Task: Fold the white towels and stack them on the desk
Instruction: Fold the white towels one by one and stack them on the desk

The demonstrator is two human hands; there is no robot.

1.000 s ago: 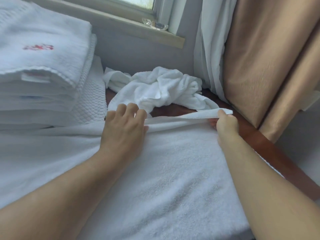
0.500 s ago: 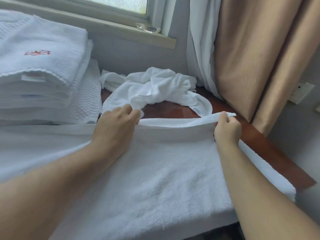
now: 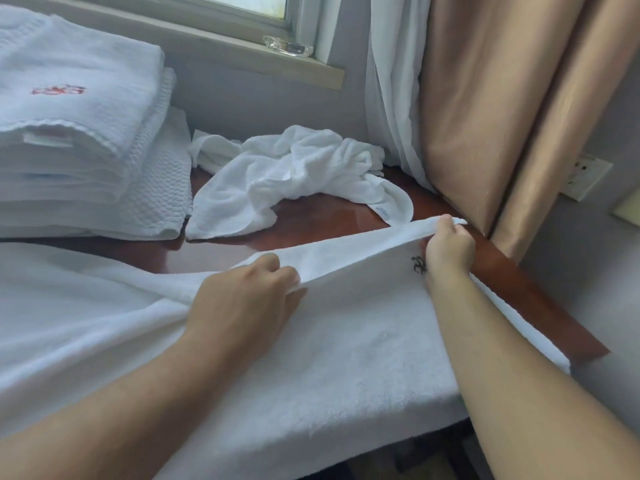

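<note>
Towel (image 3: 346,358) lies spread on the table (image 3: 311,233), long axis left to right. Its raised far edge is pinched by left grip (image 3: 249,303) mid-edge and right grip (image 3: 448,244) at the corner; the fold probably comes toward the near edge.

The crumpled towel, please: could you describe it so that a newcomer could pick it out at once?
Below the window sill runs a reddish wooden desk. At its back, between the folded stack and the curtains, lies the crumpled towel. It alone is bunched up in a heap, neither folded nor spread flat.
</note>
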